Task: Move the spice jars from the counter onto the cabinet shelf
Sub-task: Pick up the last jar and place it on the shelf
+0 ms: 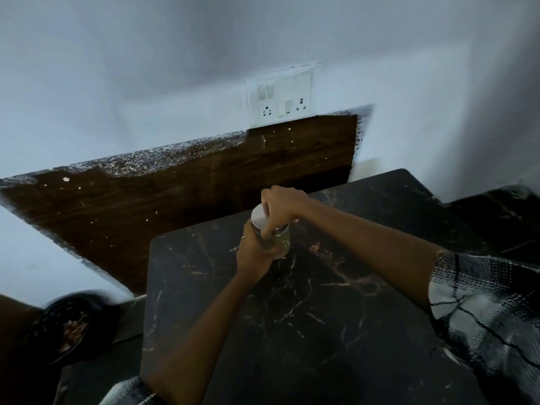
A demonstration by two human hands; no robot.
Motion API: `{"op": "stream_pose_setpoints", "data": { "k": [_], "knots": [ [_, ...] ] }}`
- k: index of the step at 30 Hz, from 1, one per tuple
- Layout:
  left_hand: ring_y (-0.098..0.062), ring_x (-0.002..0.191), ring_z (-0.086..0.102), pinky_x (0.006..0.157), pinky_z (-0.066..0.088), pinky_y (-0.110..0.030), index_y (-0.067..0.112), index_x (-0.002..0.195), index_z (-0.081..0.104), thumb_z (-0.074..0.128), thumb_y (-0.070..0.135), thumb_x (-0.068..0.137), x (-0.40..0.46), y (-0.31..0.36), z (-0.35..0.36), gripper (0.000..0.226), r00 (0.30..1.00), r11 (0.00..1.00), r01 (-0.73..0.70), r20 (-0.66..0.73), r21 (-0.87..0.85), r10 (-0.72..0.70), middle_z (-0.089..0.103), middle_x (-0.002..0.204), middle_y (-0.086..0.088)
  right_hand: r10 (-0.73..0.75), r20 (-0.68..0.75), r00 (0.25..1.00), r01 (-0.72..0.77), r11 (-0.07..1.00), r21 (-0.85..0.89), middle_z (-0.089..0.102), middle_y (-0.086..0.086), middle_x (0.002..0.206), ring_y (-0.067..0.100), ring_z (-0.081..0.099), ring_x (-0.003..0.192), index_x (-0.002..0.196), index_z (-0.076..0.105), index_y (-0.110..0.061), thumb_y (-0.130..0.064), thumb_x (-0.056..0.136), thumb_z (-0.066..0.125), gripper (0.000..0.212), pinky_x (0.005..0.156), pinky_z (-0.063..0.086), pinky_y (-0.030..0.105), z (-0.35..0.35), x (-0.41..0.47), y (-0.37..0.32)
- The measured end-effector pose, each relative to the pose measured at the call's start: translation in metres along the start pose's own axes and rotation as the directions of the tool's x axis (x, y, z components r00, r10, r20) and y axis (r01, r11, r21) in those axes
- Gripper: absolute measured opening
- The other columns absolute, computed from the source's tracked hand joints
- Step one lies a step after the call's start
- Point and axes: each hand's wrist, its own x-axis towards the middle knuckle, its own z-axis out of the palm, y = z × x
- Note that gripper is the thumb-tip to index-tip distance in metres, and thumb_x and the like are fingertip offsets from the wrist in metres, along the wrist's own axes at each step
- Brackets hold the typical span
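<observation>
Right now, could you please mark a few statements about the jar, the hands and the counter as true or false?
1. Both hands hold the same jar. True.
2. The right hand grips the jar's silver lid. True.
3. The left hand rests flat on the counter. False: it is wrapped round the jar's body.
4. The counter is plain white. False: it is dark marble with pale veins.
5. A switch and socket plate sits on the wall behind. True.
</observation>
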Motion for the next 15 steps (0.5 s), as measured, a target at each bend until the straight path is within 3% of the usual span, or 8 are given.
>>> {"op": "stream_pose_setpoints", "data": {
  "k": [2,7,10,12,15],
  "knots": [
    [-0.009,0.114,0.052,0.09,0.048,-0.028,0.024,0.137,0.029,0.082,0.032,0.064,-0.007,0.029,0.017,0.091,0.998,0.997,-0.051,-0.037,-0.05,0.049,0.05,0.125,0.012,0.016,-0.03,0.999,-0.016,1.0,0.012,0.054,0.002,0.112,0.019,0.054,0.087,0.118,0.047,-0.016,-0.047,0.064,0.077,0.069,0.081,0.052,0.036,-0.019,-0.022,0.017],
    [-0.009,0.11,0.054,0.092,0.051,-0.037,0.025,0.136,0.031,0.083,0.032,0.064,-0.013,0.097,0.044,0.088,0.995,0.985,-0.1,-0.036,-0.141,0.095,0.051,0.126,0.007,0.017,-0.1,0.995,-0.017,1.0,0.003,0.053,0.002,0.104,0.022,0.056,0.096,0.114,0.049,-0.015,-0.051,0.064,0.075,0.067,0.082,0.048,0.037,-0.065,-0.063,0.056],
    [-0.012,0.116,0.053,0.095,0.048,-0.035,0.025,0.137,0.033,0.082,0.019,0.067,-0.01,0.131,0.043,0.086,0.983,0.96,-0.16,0.045,-0.231,0.175,0.051,0.131,0.003,-0.105,-0.069,0.992,0.115,0.981,0.155,0.053,0.008,0.118,0.021,0.053,0.101,0.118,0.051,-0.009,-0.04,0.07,0.077,0.063,0.08,0.047,0.033,-0.092,-0.079,0.078],
    [-0.009,0.114,0.056,0.09,0.05,-0.027,0.027,0.133,0.038,0.081,0.013,0.068,-0.008,0.155,0.043,0.08,0.97,0.945,-0.192,0.095,-0.264,0.224,0.055,0.125,0.007,-0.18,-0.042,0.983,0.185,0.939,0.289,0.048,0.004,0.13,0.016,0.048,0.111,0.129,0.048,-0.012,-0.032,0.072,0.078,0.067,0.089,0.046,0.031,-0.107,-0.095,0.093],
    [-0.01,0.108,0.06,0.079,0.052,-0.019,0.024,0.126,0.043,0.079,0.009,0.071,-0.005,0.184,0.046,0.068,0.962,0.922,-0.2,0.11,-0.331,0.249,0.059,0.116,0.007,-0.21,-0.189,0.959,0.261,0.916,0.304,0.049,-0.002,0.133,0.015,0.047,0.119,0.131,0.049,-0.016,-0.033,0.071,0.079,0.069,0.098,0.044,0.031,-0.119,-0.11,0.108]
  ]
}}
